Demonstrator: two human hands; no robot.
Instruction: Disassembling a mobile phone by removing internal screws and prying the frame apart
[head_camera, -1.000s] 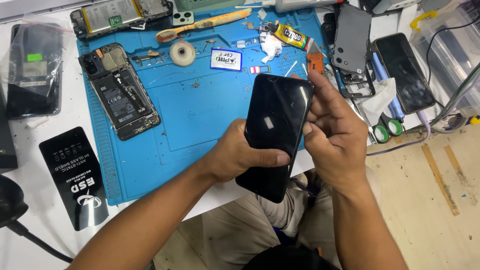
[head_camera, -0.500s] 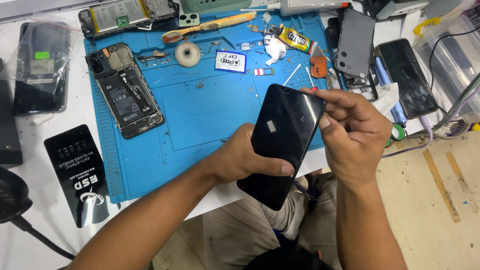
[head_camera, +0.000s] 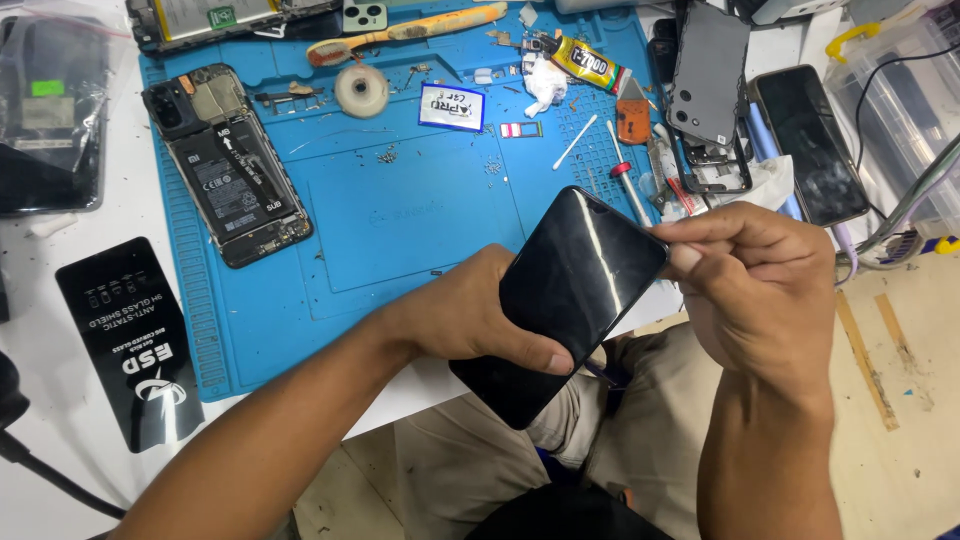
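A black phone screen panel (head_camera: 570, 290) is held tilted over the near edge of the blue work mat (head_camera: 400, 220), glossy face up. My left hand (head_camera: 470, 320) grips it from underneath, thumb lying across its lower face. My right hand (head_camera: 760, 290) sits at the panel's upper right edge, fingers pinched together against that edge; whether they hold a small tool is hidden.
An opened phone body (head_camera: 225, 165) lies on the mat's left. A tape roll (head_camera: 361, 90), glue tube (head_camera: 585, 62), toothbrush (head_camera: 410, 30) and small tools lie along the back. A grey back cover (head_camera: 708, 75) and another phone (head_camera: 810, 145) rest at right. A black screen-protector packet (head_camera: 130, 340) lies at left.
The panel has tilted and shifted slightly right. My right hand has slid from the panel's side up to its upper right edge and pinched there.
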